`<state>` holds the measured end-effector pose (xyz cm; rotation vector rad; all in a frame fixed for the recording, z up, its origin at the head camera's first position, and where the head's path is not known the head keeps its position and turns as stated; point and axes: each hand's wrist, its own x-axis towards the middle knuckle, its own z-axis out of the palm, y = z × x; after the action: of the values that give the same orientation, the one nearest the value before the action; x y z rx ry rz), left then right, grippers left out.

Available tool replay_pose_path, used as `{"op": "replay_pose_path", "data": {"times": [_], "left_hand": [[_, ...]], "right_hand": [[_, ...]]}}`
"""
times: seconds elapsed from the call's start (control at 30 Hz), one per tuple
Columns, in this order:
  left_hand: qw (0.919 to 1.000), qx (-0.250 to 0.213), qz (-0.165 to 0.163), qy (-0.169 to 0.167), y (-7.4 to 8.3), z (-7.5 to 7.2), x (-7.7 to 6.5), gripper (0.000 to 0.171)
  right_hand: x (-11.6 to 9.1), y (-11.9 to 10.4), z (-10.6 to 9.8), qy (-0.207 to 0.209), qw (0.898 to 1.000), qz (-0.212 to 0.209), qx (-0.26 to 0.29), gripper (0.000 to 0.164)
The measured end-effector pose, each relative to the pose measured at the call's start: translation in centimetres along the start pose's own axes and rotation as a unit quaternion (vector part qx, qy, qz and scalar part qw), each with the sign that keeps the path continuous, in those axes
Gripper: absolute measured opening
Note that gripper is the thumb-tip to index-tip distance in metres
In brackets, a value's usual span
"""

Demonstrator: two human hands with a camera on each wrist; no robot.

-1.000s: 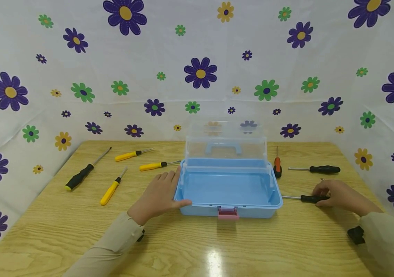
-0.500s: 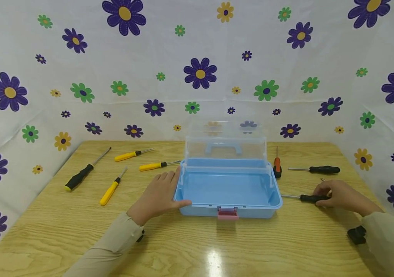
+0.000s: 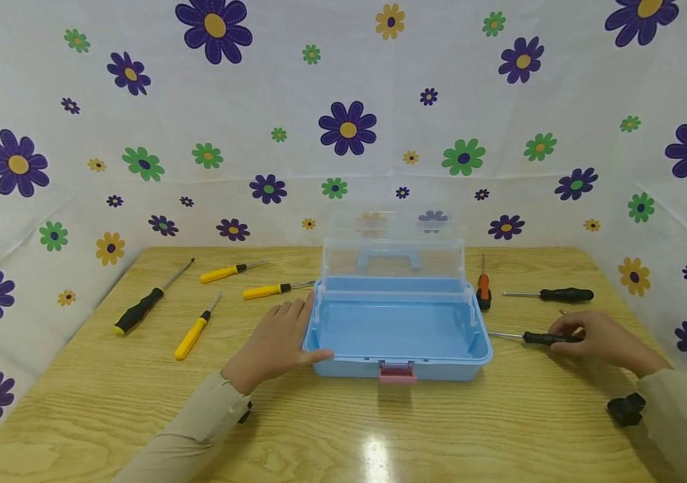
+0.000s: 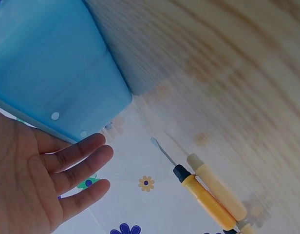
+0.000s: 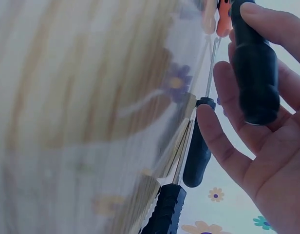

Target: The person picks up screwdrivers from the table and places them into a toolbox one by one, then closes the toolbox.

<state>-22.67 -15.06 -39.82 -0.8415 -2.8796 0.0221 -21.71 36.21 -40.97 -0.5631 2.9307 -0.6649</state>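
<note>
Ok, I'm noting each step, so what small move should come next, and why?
Probably lift the held screwdriver over the box: the right hand grips its black handle, the left hand touches the box, and the clear lid stands open.

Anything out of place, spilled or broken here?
Nothing stands out. The box sits upright, lid raised, left hand at its side. The right hand holds a black screwdriver. Other screwdrivers lie at varied angles on the table; no visible damage or spill.
</note>
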Motion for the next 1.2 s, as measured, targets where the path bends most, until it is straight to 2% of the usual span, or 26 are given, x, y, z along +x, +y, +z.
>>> {"op": "replay_pose_path", "data": {"times": [0.47, 0.8, 1.2], "left_hand": [[1.0000, -0.003, -0.007, -0.002, 0.02, 0.15, -0.04, 0.107], [1.0000, -0.008, -0.002, 0.004, 0.04, 0.01, -0.13, 0.106], [0.9999, -0.013, -0.005, -0.002, 0.05, -0.07, -0.09, 0.106]], "right_hand": [[-0.05, 0.13, -0.41, 0.071, 0.997, 0.024, -0.019, 0.022], [-0.26, 0.29, -0.41, 0.133, 0.991, 0.029, 0.016, 0.020], [-0.50, 0.21, -0.80, 0.155, 0.987, 0.032, 0.005, 0.026]]}}
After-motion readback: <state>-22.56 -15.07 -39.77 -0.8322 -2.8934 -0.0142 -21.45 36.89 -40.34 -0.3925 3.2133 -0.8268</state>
